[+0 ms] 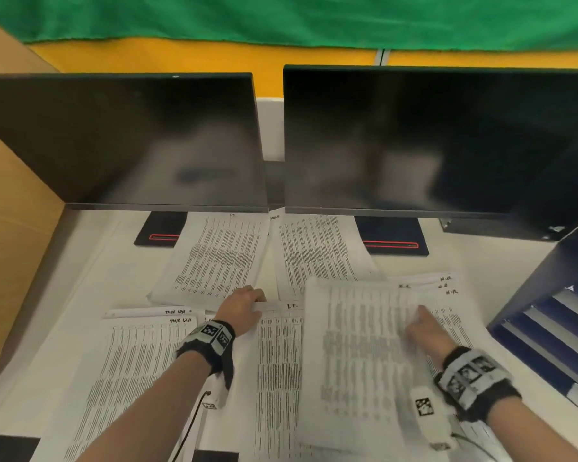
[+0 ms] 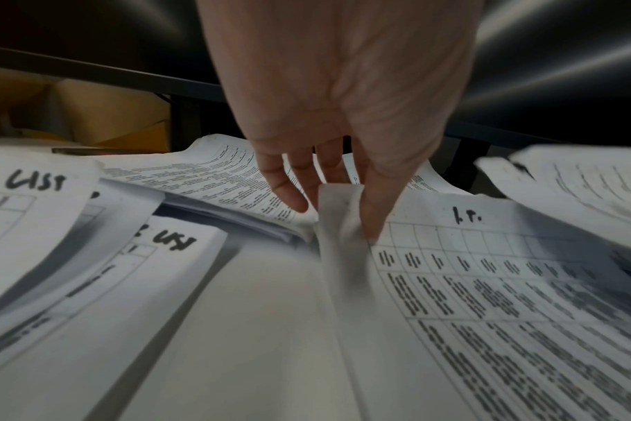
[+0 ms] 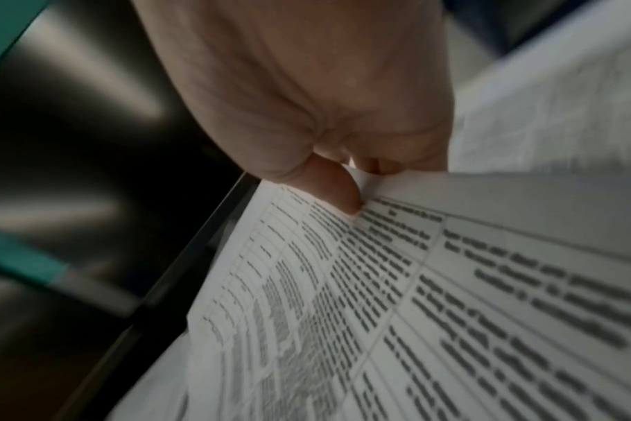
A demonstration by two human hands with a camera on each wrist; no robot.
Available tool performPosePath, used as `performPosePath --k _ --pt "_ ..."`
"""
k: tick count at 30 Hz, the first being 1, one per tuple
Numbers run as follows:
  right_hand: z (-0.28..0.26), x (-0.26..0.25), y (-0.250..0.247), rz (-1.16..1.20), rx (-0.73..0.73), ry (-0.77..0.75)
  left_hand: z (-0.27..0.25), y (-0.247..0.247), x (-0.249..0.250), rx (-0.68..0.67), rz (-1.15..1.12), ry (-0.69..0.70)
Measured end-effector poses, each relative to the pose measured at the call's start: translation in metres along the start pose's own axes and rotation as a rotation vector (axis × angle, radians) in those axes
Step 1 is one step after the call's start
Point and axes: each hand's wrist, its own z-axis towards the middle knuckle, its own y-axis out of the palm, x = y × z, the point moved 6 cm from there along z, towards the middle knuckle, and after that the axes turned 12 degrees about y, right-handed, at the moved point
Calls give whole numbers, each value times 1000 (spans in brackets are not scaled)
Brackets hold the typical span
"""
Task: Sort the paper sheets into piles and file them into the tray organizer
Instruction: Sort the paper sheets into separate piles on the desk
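The left hand (image 1: 244,306) pinched the I.T. sheet's (image 2: 487,284) folded edge; the right hand (image 1: 426,331) gripped a lifted sheet (image 1: 357,355).

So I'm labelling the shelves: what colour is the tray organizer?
Dark navy blue, with paler tray fronts; the tray organizer shows best in the head view.

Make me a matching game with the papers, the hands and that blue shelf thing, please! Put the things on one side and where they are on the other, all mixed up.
Things:
1. left hand
2. right hand
3. tray organizer
4. TASK LIST sheets

Places or states:
A. at the right edge of the desk
B. pinching the folded edge of the I.T. sheet
C. lying at the near left of the desk
D. holding up a blurred printed sheet

Pairs: 1-B, 2-D, 3-A, 4-C
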Motion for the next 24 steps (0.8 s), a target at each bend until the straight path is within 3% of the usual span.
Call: performPosePath --k 4,9,11,13,15,17,20,24 --pt "34 15 -62 -196 117 114 1 -4 2 -32 -15 -11" --pt "40 20 -106 -165 382 188 -6 -9 5 7 -97 14" --pt "23 4 -89 -234 474 99 -12 -9 12 34 -122 58" --pt "3 -18 -55 -326 504 -140 -18 -6 19 38 -140 77" --pt "-16 -34 -7 -419 391 -374 -22 -4 24 48 -160 69" --pt "-29 -40 42 -528 185 -504 -25 -4 26 62 -172 71" --pt "-37 -38 81 -571 43 -530 -28 -2 24 73 -211 81" --pt "-38 -43 81 -286 2 -457 -35 -4 17 154 -321 12"
